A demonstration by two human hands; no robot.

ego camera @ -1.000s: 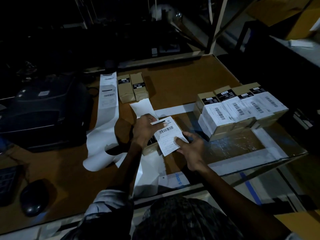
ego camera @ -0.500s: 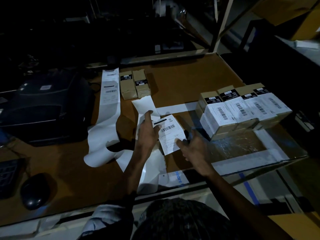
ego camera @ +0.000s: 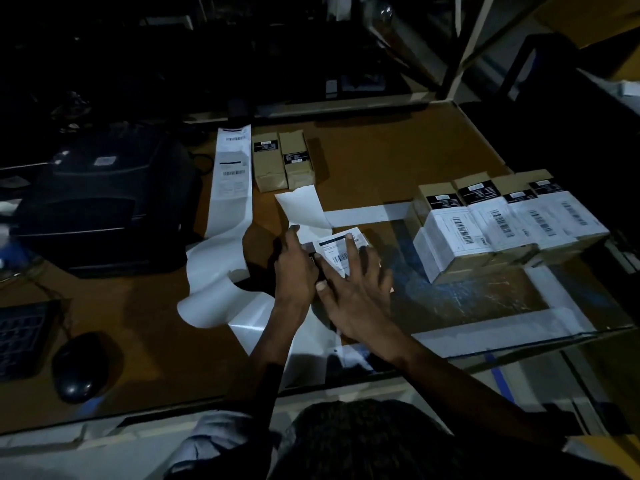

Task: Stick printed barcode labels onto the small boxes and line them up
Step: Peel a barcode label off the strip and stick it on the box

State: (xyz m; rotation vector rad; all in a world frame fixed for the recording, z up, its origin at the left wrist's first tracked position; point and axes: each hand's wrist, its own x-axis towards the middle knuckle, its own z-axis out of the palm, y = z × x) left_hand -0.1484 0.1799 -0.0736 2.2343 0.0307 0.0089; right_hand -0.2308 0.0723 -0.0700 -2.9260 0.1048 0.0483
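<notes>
In the middle of the brown table a small box lies under a white barcode label (ego camera: 335, 250). My right hand (ego camera: 356, 289) lies flat on the label with fingers spread and straight. My left hand (ego camera: 296, 268) holds the box's left side, fingers against it. A row of several labelled boxes (ego camera: 505, 223) stands at the right. Two unlabelled brown boxes (ego camera: 282, 161) lie at the back. A long strip of printed labels (ego camera: 232, 174) runs from the back toward me, its empty backing (ego camera: 214, 289) curling near my left arm.
A black label printer (ego camera: 100, 202) sits at the left, with a mouse (ego camera: 81, 367) and a keyboard corner (ego camera: 20, 337) in front of it. White tape lines (ego camera: 485, 327) mark a rectangle on the table at the right. The table edge runs near my body.
My right hand moved from the label's lower edge onto its top and now presses it flat. The label went from lifted and tilted to lying on the box. My left hand stayed on the left side.
</notes>
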